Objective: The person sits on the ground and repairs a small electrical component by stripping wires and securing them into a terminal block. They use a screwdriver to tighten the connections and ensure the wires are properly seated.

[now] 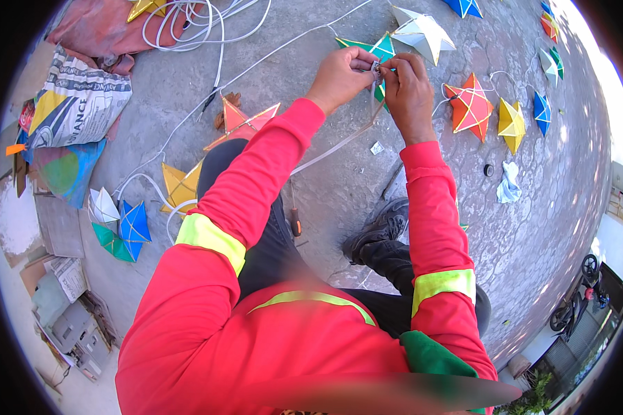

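Note:
My left hand point(340, 77) and my right hand point(408, 93) meet above the ground, both pinching the end of a white cable point(336, 146). A small dark and whitish piece point(376, 68) shows at the fingertips, too small to make out. From there the cable hangs and runs back toward my left knee. Just behind the hands lies a green star lantern point(382, 48), partly covered by them. A white star lantern point(426, 34) rests beyond it. To the right of my right hand is a red star lantern point(470, 107) with gold edging.
Yellow point(511, 124) and blue point(542, 113) star lanterns lie farther right, near a pale cloth point(509, 183) and a roll of black tape point(489, 170). A screwdriver point(295, 220) lies by my leg. Coiled white cable point(187, 31) and a printed sack point(83, 100) are at left.

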`<action>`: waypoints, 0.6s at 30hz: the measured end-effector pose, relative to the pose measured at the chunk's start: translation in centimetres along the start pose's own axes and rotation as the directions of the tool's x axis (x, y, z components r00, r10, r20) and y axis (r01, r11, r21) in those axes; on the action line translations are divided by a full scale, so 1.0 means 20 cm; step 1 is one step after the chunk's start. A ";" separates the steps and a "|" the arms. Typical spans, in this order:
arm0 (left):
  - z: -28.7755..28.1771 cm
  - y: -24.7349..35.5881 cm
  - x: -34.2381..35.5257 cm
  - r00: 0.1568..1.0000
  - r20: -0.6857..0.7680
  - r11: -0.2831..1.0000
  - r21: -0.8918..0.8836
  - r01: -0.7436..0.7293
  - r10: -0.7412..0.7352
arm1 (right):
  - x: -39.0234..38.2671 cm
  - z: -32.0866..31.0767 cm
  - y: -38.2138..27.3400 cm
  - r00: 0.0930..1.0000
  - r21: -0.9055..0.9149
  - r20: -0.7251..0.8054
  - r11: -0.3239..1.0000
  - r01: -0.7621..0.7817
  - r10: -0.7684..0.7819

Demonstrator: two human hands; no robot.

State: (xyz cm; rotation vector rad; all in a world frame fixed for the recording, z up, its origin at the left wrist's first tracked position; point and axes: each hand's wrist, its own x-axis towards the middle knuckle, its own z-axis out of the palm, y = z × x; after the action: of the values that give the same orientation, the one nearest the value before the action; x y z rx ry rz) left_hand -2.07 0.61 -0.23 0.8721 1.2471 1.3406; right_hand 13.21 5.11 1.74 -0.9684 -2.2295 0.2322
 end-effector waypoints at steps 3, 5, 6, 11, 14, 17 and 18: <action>0.00 -0.01 0.00 0.999 -0.012 0.996 -0.079 0.050 -0.051 | 0.01 0.00 0.02 0.999 0.061 0.030 0.998 0.012 -0.014; 0.00 -0.02 0.00 0.996 -0.014 0.980 -0.178 0.085 -0.089 | 0.03 -0.01 0.04 0.998 0.076 0.056 0.997 0.032 -0.036; -0.01 -0.02 0.00 0.995 -0.008 0.977 -0.193 0.096 -0.099 | 0.03 -0.01 0.05 0.997 0.064 0.066 0.997 0.045 -0.049; -0.02 -0.01 0.01 0.991 0.007 0.962 -0.240 0.133 -0.136 | 0.04 -0.02 0.06 0.993 0.034 0.075 0.996 0.086 -0.088; -0.01 0.00 0.01 0.993 0.010 0.965 -0.233 0.118 -0.118 | 0.04 -0.02 0.06 0.997 0.059 0.067 0.997 0.045 -0.049; -0.01 0.00 0.01 0.993 0.004 0.970 -0.213 0.115 -0.117 | 0.04 -0.02 0.05 0.996 0.039 0.091 0.999 0.022 -0.026; -0.01 0.00 0.00 0.994 0.006 0.973 -0.205 0.108 -0.109 | 0.04 -0.03 0.05 0.994 0.015 0.101 0.999 0.039 -0.040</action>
State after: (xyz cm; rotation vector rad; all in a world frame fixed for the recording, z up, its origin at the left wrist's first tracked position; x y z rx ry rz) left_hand -2.30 0.66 -0.20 0.6475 1.1207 1.3566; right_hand 13.76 6.26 2.15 -0.9236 -2.3343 0.2835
